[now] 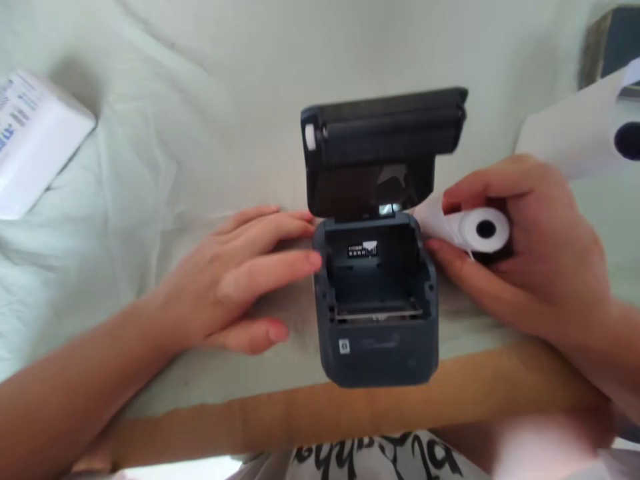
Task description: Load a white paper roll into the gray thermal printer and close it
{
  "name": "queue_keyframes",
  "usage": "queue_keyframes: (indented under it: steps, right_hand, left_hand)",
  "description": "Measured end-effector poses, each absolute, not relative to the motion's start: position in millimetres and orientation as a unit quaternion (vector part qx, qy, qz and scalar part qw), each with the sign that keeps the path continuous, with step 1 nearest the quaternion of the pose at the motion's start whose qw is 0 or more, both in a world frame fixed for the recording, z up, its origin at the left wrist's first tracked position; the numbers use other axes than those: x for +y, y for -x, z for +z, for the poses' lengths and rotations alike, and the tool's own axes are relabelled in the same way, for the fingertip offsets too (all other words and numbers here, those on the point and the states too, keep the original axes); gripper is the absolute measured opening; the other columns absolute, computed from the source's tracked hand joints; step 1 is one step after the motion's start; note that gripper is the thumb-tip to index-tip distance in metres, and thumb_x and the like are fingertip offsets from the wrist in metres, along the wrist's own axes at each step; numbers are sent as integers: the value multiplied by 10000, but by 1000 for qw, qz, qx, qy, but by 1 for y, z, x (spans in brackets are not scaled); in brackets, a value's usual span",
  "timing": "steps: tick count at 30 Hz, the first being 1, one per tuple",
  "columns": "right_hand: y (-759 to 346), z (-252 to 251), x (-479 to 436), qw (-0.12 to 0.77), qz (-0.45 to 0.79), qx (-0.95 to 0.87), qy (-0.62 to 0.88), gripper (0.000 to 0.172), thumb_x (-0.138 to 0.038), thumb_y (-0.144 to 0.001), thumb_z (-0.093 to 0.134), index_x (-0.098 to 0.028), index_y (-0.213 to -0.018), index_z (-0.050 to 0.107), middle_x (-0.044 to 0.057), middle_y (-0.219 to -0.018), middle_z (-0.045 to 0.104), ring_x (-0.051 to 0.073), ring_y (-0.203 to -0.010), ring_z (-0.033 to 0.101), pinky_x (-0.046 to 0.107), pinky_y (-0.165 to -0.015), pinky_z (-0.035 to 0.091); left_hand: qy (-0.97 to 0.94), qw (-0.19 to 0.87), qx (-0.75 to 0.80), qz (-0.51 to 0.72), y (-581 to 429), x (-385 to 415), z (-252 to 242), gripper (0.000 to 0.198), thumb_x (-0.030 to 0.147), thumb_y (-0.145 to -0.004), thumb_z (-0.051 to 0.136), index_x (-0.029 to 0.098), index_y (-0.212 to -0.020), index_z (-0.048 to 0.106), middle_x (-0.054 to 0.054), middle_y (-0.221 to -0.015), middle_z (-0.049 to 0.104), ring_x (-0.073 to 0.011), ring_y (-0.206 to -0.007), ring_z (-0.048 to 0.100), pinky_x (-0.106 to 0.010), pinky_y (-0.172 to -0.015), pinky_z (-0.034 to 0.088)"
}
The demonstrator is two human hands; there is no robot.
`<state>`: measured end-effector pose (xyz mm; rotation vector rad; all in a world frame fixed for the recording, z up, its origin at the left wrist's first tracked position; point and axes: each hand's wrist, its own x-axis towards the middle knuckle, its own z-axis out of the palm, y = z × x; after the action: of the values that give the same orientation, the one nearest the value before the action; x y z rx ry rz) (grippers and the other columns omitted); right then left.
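Observation:
A dark blue-grey printer [380, 353] stands on the cloth-covered table with its black lid [370, 160] raised and its compartment visible from above. Nothing but a small printed label shows inside the compartment. At the printer's left side, my left hand [245, 273] has its fingers spread, the fingertips against the casing. My right hand [540, 247], to the right of the printer, is wrapped round a small white paper roll [486, 229] with a dark core. The thumb of this hand reaches close to the printer's right side.
At the left edge lies a white box [40, 140] with printed text. A large white roll [570, 130] is at the right, with a dark box [617, 47] behind it. The wooden table edge [270, 417] runs along the front.

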<state>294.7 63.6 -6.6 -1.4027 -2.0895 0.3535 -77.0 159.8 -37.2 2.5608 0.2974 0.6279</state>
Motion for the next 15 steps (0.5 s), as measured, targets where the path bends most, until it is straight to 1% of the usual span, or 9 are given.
queue_keyframes:
  steps: [2, 4, 6, 8, 9, 12, 15]
  right_hand:
    - [-291, -4, 63, 311, 163, -772, 531, 179, -291, -1056, 724, -382, -1192, 652, 24, -1060, 720, 257, -978, 774, 478, -779, 725]
    - [-286, -4, 62, 334, 181, -756, 533, 180, -272, -1028, 729, -374, -1150, 645, 25, -1012, 713, 261, -931, 759, 458, -680, 701]
    - [-283, -4, 60, 351, 187, -744, 537, 183, -261, -1022, 729, -358, -1151, 644, 26, -1008, 726, 253, -913, 762, 438, -641, 691]
    - [-281, -5, 57, 347, 194, -739, 543, 173, -260, -1032, 747, -342, -1141, 641, 25, -1025, 749, 234, -898, 770, 416, -640, 693]
    - [-280, -4, 56, 340, 198, -737, 549, 171, -255, -1045, 756, -339, -1135, 638, 23, -1043, 764, 226, -910, 777, 407, -669, 704]
    - [-282, -2, 54, 338, 191, -743, 545, 192, -239, -1063, 802, -326, -1112, 638, 19, -1081, 794, 205, -947, 791, 378, -735, 706]
    - [-288, 0, 58, 336, 173, -761, 527, 145, -248, -1098, 788, -294, -1121, 652, 39, -1086, 796, 192, -955, 783, 360, -734, 661]
  left_hand:
    - [-940, 226, 119, 228, 76, 153, -35, 803, 735, -1211, 359, 494, -1967, 239, -97, -1680, 753, -351, -1519, 767, -618, -1330, 623]
    - [-942, 222, 126, 216, 74, 149, -31, 709, 713, -1224, 334, 497, -1898, 387, -101, -1648, 771, -331, -1526, 767, -600, -1304, 649]
    - [-941, 219, 130, 221, 74, 149, -28, 598, 673, -1243, 339, 470, -1767, 543, -103, -1610, 792, -308, -1548, 755, -581, -1273, 672]
    - [-939, 231, 119, 225, 74, 150, -25, 548, 674, -1243, 355, 436, -1655, 625, -105, -1558, 817, -303, -1553, 754, -562, -1245, 688]
    - [-938, 241, 109, 224, 74, 150, -24, 543, 679, -1239, 355, 428, -1624, 645, -105, -1531, 829, -305, -1551, 757, -556, -1239, 692]
    - [-925, 265, 119, 246, 75, 147, -25, 546, 655, -1243, 324, 409, -1604, 651, -102, -1476, 846, -310, -1545, 766, -546, -1280, 669]
    - [-916, 260, 152, 265, 72, 140, -28, 509, 639, -1274, 325, 385, -1572, 650, -92, -1500, 831, -291, -1552, 764, -524, -1323, 633]
